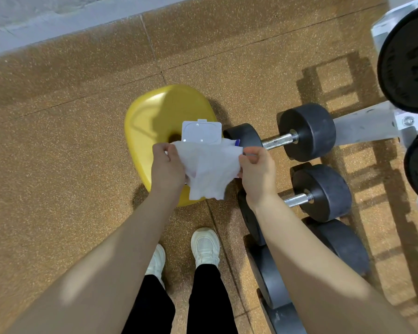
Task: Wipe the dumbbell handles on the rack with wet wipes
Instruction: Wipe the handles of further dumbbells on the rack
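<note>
A white wet wipe (209,171) is stretched between my two hands above a yellow stool (150,121). My left hand (167,168) pinches its left edge and my right hand (257,172) pinches its right edge. Behind the wipe, on the stool, lies the wipes pack with its white flip lid (201,131) open. Just right of my hands are black dumbbells on the low rack: one with a bare metal handle (279,141), and a nearer one whose handle (297,200) is partly hidden by my right wrist.
The white rack frame (364,126) runs along the right side with larger black dumbbells (408,61) on an upper tier. More black dumbbells (340,244) sit lower right under my forearm. My white shoes (204,245) stand on speckled brown rubber floor; a pale wall base crosses the top left.
</note>
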Demonstrator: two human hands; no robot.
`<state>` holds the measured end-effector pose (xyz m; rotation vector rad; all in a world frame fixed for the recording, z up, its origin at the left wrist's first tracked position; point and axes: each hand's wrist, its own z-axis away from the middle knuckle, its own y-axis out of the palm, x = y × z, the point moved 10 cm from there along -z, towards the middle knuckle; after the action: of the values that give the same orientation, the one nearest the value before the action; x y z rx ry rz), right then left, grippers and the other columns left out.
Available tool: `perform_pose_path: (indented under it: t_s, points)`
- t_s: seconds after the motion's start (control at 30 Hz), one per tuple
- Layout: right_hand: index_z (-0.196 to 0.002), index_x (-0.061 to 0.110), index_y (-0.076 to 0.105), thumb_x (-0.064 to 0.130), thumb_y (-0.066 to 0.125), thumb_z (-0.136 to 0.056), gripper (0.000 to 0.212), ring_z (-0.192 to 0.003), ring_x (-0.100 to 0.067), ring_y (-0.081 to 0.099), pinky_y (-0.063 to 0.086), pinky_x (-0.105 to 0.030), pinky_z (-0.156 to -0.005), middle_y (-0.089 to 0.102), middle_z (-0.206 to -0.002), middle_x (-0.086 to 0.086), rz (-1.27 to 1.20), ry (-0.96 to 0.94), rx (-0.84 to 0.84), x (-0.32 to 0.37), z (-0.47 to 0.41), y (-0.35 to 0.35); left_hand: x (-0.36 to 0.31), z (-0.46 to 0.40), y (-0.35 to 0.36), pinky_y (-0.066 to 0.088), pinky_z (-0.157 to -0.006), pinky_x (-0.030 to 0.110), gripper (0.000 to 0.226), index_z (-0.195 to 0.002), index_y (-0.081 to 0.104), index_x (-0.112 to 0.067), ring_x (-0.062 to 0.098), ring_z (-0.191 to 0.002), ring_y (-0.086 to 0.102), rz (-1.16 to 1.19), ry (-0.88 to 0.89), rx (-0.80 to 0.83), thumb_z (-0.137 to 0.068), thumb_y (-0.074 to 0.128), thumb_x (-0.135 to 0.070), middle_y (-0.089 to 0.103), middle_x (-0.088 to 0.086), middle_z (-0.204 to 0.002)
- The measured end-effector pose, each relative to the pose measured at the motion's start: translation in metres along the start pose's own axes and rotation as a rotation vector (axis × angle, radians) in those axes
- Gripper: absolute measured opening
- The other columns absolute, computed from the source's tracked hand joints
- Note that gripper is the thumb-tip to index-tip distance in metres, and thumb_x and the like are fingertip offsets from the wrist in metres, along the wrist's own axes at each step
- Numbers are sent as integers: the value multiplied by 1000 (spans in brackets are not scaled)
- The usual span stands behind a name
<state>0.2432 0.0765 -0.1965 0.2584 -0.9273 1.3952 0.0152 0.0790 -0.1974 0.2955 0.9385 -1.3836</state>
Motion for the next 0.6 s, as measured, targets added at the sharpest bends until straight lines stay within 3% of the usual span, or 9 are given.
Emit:
perform_pose_path:
  t_s: [0.1, 0.23, 0.37, 0.47, 0.6]
  points:
    - [-97, 18, 54, 19, 60, -88, 12, -84, -13, 52, 46, -32, -81, 55, -97, -3, 173, -201, -2, 25, 12, 6, 2, 1, 6, 48, -80, 43, 15, -103, 41, -19, 20, -83, 51, 85, -46, 45, -101, 31, -30, 51, 1, -88]
    - [-90, 13, 63, 37, 65, -84, 25, -78, -9, 59, 44, -19, -71, 64, -83, 2, 153, -58, 244, 15, 30, 48, -3, 4, 16, 42, -66, 29, 12, -102, 42, -18, 12, -76, 49, 150, -36, 89, -101, 32, -26, 50, 0, -86]
    - [-76, 13, 63, 18, 65, -85, 11, -69, -11, 54, 45, -27, -70, 60, -69, 3, 109, -74, 278, 18, 31, 58, -4, 4, 18, 38, -67, 28, 13, -101, 43, -16, 12, -74, 45, 115, 11, 107, -101, 32, -24, 46, -3, -80]
    - [-70, 10, 58, 7, 55, -89, 19, -70, -16, 51, 47, -33, -66, 55, -68, -4, 13, -72, 259, 18, 26, 49, -1, 2, 11, 40, -66, 29, 14, -101, 43, -16, 13, -76, 46, 130, 2, 68, -101, 33, -26, 48, -2, -82]
    - [-83, 10, 54, 9, 38, -98, 21, -73, -19, 56, 51, -29, -68, 57, -82, -8, -378, 199, 168, -1, 21, 22, 5, 0, 3, 44, -73, 31, 13, -101, 46, -18, 15, -86, 50, 194, -70, 45, -100, 36, -26, 51, -1, -93]
